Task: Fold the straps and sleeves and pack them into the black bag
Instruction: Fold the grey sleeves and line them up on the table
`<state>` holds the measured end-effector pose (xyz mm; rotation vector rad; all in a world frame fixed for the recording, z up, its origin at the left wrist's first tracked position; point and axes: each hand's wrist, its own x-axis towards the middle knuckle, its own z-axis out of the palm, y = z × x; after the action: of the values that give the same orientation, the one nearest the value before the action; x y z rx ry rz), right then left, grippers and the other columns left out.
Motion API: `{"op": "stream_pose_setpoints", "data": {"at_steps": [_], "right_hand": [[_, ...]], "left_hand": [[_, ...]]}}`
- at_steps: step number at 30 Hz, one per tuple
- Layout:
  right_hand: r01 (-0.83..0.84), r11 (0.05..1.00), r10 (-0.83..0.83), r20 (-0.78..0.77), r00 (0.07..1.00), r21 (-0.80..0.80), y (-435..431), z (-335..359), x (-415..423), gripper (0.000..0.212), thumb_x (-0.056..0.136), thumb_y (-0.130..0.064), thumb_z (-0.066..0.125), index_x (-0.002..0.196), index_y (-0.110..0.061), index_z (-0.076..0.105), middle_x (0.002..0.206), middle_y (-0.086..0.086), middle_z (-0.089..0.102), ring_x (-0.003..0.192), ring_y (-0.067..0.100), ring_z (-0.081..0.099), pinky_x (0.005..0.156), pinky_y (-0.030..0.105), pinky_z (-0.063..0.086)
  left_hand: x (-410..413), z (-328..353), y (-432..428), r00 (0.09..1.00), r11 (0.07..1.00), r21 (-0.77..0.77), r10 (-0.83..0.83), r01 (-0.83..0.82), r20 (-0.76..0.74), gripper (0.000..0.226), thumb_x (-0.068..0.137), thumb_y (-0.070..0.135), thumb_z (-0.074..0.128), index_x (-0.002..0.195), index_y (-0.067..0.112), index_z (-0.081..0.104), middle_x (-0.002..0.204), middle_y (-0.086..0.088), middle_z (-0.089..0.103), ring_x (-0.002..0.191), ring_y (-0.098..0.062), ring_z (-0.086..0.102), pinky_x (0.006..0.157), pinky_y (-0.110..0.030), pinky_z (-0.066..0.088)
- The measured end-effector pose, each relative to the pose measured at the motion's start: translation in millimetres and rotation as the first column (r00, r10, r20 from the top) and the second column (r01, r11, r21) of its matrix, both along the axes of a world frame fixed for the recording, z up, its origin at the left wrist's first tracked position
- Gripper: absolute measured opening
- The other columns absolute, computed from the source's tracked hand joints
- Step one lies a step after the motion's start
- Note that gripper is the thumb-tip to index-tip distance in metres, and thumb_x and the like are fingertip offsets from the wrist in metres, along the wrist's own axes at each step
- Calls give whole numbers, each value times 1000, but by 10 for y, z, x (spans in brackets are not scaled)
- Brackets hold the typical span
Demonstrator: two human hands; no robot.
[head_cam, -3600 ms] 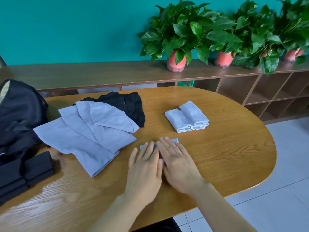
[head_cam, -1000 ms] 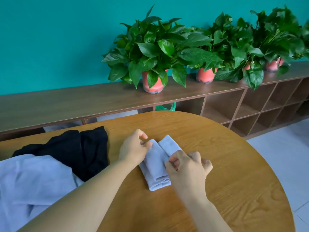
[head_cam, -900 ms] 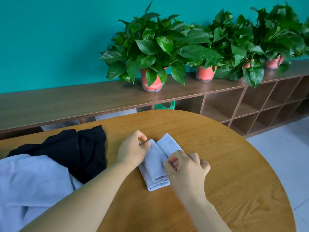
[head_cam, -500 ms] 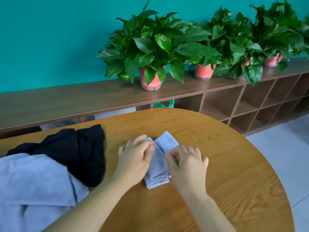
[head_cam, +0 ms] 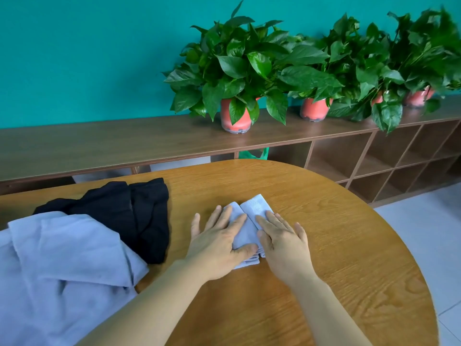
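A small stack of folded light-blue sleeves (head_cam: 252, 216) lies on the wooden table (head_cam: 336, 245) in the middle of the view. My left hand (head_cam: 215, 242) lies flat on its left half, fingers straight. My right hand (head_cam: 283, 239) presses flat on its right half. To the left, unfolded light-blue sleeves (head_cam: 62, 265) spread over the table, partly covering a pile of black fabric (head_cam: 139, 216). The black bag is out of view.
Behind the table runs a long wooden shelf unit (head_cam: 124, 141) with open cubbies on the right. Several potted plants (head_cam: 234, 76) in red pots stand on it against a teal wall. White floor tiles (head_cam: 436, 233) show at the right.
Both hands went from pinching and adjusting the folded sleeve stack with curled fingers to lying flat on it, pressing it down. Earlier the stack lay apart while I folded another piece.
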<state>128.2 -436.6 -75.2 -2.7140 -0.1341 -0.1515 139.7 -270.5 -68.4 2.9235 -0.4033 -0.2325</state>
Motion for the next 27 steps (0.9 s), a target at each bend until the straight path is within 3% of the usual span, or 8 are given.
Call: {"op": "stream_pose_setpoints", "data": {"at_steps": [4,11,18,21,23,25,26,27], "right_hand": [[-14,999,15,-22,1000,45,-7,127,-16,43,106,-33,27,148,-33,34,159,-13,22,147,2,4,116,39,-8],[-165,981,149,158,976,98,397,344,-363,43,104,-36,29,143,-28,44,152,-8,38,145,4,17,111,23,-17],[-308,949,300,119,947,64,1376,360,-622,41,103,-36,38,143,-30,43,149,-10,42,144,7,20,114,34,-3],[-317,938,312,57,949,138,1839,371,-624,35,101,-31,42,133,-24,53,127,-7,59,134,11,33,110,36,9],[-276,944,281,-5,960,183,2104,356,-563,17,98,-29,43,103,-28,59,92,-5,59,112,14,43,108,36,18],[-209,960,226,-76,971,185,2323,343,-473,27,96,-29,42,71,-34,33,68,-8,39,91,16,37,106,41,25],[-180,964,207,-130,970,193,2410,350,-419,33,95,-29,41,69,-36,23,66,-9,33,88,17,34,105,42,26],[-151,959,193,-160,968,242,2482,342,-360,30,95,-28,41,72,-40,26,67,-10,37,90,19,36,104,43,25]], "left_hand": [[-142,138,64,1000,996,-93,-3,5,20,83,87,78,25,151,40,-11,159,9,-23,142,-8,-29,116,-48,-17],[-788,290,633,983,970,-225,127,-94,137,72,96,62,31,154,36,-3,160,12,-16,144,0,-22,118,-39,-14],[-1354,306,1632,912,909,-275,369,-314,178,62,100,53,34,154,32,11,163,6,3,148,-5,-3,118,-31,-6],[-1395,312,2060,850,833,-370,497,-410,176,59,98,39,49,151,27,25,160,1,20,146,-17,21,118,-34,15],[-1346,309,2287,816,780,-446,554,-439,165,56,97,31,54,149,24,34,153,-1,36,133,-20,40,110,-35,31],[-1241,313,2440,802,753,-461,582,-469,133,54,97,27,55,147,22,37,139,-1,49,114,-20,53,97,-30,40],[-1177,321,2487,802,750,-441,589,-493,105,54,97,27,54,147,22,36,132,-1,54,107,-20,55,91,-29,43],[-1107,322,2522,803,749,-415,592,-517,69,54,97,28,53,147,23,35,125,0,57,104,-20,56,88,-31,45]]}}
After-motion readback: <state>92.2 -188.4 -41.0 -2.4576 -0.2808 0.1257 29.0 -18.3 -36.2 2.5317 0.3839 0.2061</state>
